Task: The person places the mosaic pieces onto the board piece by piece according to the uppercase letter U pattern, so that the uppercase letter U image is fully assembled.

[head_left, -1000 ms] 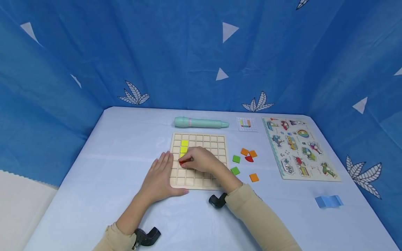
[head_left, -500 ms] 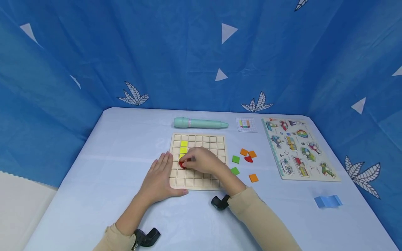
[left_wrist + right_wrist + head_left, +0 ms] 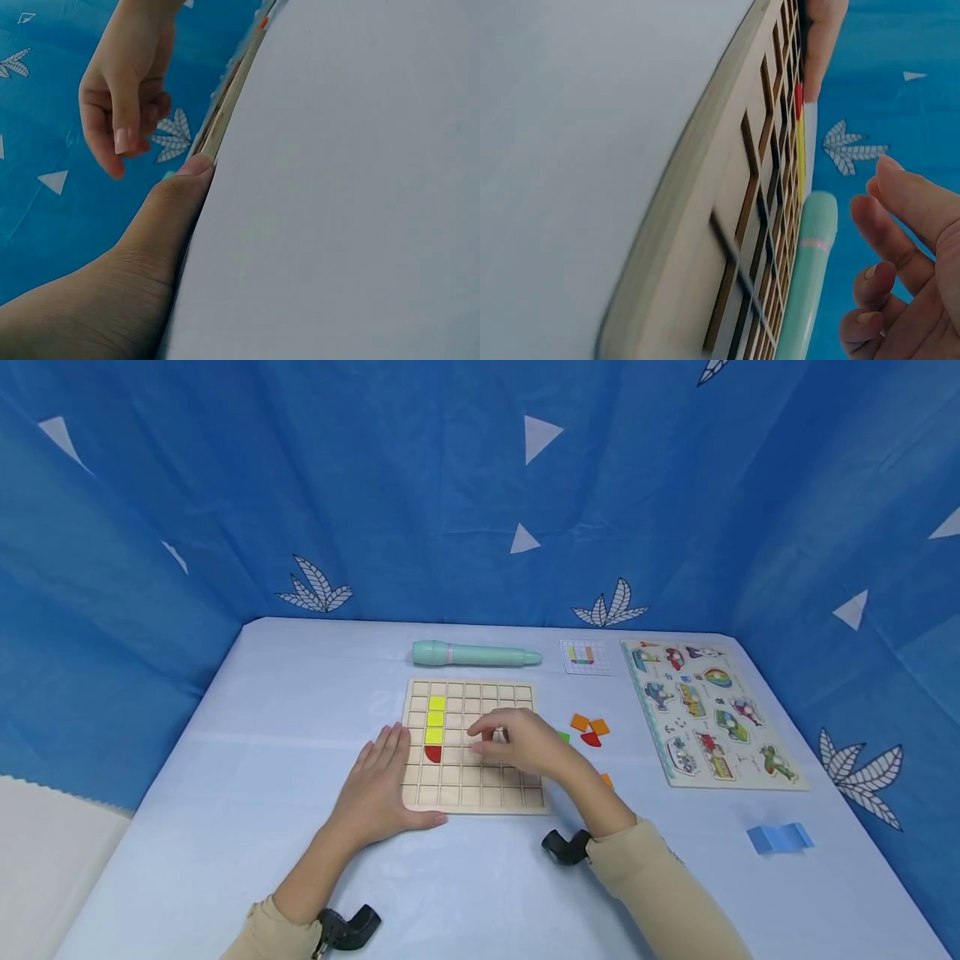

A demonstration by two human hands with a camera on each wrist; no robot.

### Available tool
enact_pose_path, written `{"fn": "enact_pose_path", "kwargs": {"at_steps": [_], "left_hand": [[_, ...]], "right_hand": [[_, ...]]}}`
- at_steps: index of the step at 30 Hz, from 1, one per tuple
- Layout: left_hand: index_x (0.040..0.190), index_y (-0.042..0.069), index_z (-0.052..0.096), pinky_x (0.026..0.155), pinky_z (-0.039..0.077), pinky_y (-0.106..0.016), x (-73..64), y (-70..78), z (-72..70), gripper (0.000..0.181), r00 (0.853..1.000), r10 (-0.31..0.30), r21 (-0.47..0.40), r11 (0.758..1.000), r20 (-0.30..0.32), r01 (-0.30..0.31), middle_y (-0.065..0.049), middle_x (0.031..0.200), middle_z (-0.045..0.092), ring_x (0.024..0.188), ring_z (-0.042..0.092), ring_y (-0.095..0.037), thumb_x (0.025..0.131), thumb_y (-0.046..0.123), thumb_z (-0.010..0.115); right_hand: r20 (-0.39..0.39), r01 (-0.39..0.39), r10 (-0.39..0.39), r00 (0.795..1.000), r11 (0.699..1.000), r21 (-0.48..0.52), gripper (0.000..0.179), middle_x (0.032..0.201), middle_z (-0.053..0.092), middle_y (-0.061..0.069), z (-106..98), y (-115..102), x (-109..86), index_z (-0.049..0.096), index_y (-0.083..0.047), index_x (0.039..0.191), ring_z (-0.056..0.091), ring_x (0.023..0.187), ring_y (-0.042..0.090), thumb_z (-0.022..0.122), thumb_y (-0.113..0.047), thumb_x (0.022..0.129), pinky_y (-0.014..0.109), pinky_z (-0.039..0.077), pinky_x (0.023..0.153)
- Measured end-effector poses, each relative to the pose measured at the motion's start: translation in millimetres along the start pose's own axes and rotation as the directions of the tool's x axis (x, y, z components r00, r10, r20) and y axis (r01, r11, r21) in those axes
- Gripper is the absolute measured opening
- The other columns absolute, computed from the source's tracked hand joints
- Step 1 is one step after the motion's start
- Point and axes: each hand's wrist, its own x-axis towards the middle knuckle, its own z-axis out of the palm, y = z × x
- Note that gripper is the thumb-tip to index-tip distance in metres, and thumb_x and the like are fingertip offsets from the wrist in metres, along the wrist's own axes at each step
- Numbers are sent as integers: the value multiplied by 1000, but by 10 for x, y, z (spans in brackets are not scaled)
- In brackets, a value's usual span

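Presently I judge I am laying tiles: the red piece (image 3: 432, 753) sits in a cell of the grid board (image 3: 468, 796), directly nearer me than three yellow tiles (image 3: 435, 719). My right hand (image 3: 517, 742) hangs over the grid, thumb and forefinger apart, holding nothing; my left hand (image 3: 378, 785) lies straight-fingered along the board's left edge. Next probably calls for another piece, perhaps from the orange tiles (image 3: 580, 722) to its right. Toward the table's (image 3: 315, 693) far right corner, a puzzle board (image 3: 660, 777) holds picture pieces (image 3: 691, 700).

We see a softly lit table (image 3: 300, 685), dimmer wrist views, the right's grid board (image 3: 731, 195) perhaps blurred toward seven o'clock.
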Motion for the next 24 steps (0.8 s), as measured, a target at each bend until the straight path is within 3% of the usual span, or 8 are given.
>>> {"fn": "enact_pose_path", "kwargs": {"at_steps": [12,24], "left_hand": [[158,1,14,124,12,-55,6,10,-18,141,1000,-5,-14,1000,11,5,-15,167,11,156,7,-32,59,88,66],[158,0,13,125,11,-55,7,11,-16,142,1000,-8,-4,1000,20,8,-15,167,10,156,6,-32,59,88,66]], "right_hand": [[-68,-87,87,994,996,2,29,92,66,-7,-369,402,-453,72,-16,117,50,69,17,71,-31,92,27,43,56],[-117,-166,167,979,986,20,27,91,65,-4,-463,667,-701,72,-16,115,50,68,19,73,-27,91,25,42,51]]}}
